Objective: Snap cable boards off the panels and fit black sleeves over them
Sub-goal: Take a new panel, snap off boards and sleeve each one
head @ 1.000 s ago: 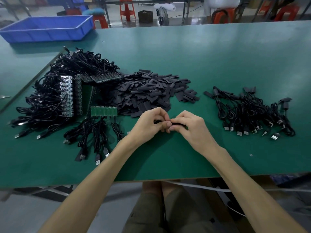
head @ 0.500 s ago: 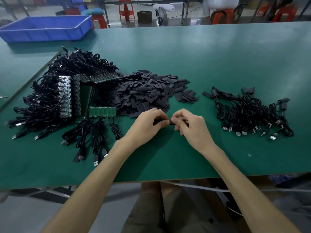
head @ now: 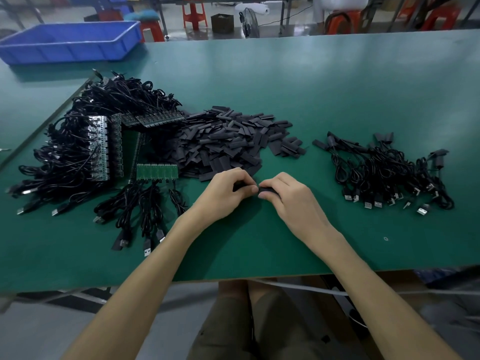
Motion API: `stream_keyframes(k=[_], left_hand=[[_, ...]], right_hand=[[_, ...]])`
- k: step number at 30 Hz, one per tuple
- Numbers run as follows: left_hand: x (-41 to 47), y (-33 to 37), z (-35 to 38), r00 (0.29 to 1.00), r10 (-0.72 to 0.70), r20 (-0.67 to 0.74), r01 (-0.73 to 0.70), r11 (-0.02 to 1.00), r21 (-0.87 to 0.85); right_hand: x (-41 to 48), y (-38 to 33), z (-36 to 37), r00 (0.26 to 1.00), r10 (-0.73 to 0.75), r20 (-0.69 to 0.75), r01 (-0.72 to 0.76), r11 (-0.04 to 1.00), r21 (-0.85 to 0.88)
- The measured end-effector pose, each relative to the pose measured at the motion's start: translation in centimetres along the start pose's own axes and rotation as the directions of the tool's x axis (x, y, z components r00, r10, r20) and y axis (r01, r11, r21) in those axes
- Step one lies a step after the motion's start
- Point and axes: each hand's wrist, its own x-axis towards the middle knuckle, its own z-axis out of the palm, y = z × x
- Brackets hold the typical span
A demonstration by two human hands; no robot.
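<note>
My left hand (head: 225, 194) and my right hand (head: 288, 197) meet fingertip to fingertip over the green table, pinching a small black sleeve (head: 267, 189) between them; the board inside is hidden by my fingers. A heap of loose black sleeves (head: 228, 141) lies just behind my hands. A short green panel of cable boards (head: 157, 172) with hanging cables sits to the left, beside stacked panels (head: 104, 146) buried in black cables. A pile of sleeved cables (head: 389, 172) lies to the right.
A blue plastic bin (head: 70, 42) stands at the far left corner of the table (head: 311, 87). USB plugs (head: 135, 235) trail toward the front edge on the left. Red stools (head: 194, 11) and a fan (head: 250, 22) stand on the floor beyond the table.
Both hands stay joined on the sleeve; they have shifted slightly away from me toward the sleeve heap while the fingers rework their pinch.
</note>
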Motion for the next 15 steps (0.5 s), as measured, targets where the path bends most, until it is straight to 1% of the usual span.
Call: stream_keyframes(k=[6,12,15], left_hand=[[-0.16,-0.02,-0.08,0.999,0.034,0.039,-0.033,0.999,-0.012],[-0.29,0.26,-0.06,0.998,0.058,0.034,-0.057,0.998,-0.019],[-0.39,0.30,-0.21,0.998,0.053,0.031,-0.052,0.998,-0.042]], right_hand=[[-0.19,-0.21,-0.15,0.999,-0.048,-0.022,0.047,0.998,-0.046],[-0.22,-0.38,-0.22,0.994,-0.102,-0.035,0.100,0.994,-0.051],[-0.20,-0.43,-0.33,0.993,-0.112,-0.042,0.111,0.993,-0.027]])
